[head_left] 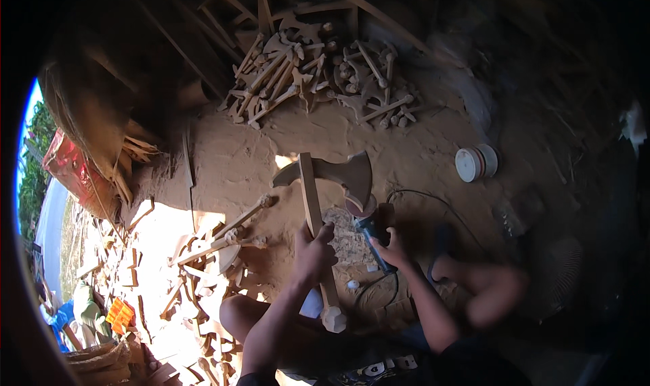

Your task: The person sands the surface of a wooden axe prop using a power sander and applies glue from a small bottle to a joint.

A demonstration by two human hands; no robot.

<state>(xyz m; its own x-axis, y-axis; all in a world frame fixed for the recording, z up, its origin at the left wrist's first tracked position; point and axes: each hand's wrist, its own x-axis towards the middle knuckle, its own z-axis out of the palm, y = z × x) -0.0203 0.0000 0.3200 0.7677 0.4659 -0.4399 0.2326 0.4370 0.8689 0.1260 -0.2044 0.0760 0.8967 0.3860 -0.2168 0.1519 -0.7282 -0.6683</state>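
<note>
A wooden axe [309, 193] stands nearly upright in front of me, its broad blade pointing right and a faceted knob at its lower end. My left hand [314, 254] is closed round the middle of its handle. In my right hand [393, 250] is a blue angle grinder [370, 236], gripped by its body. The grinder's round, reddish-brown disc [359, 204] lies at the lower corner of the axe blade; whether they touch I cannot tell. From this view I cannot see whether the disc spins.
Two heaps of similar wooden axes [276, 78] lie on the dusty ground at the back. More axes and wood pieces [203, 264] are strewn in sunlight at left. A white tub [467, 164] lies tipped at right, beyond the dark cord [443, 202]. My bent legs flank the work.
</note>
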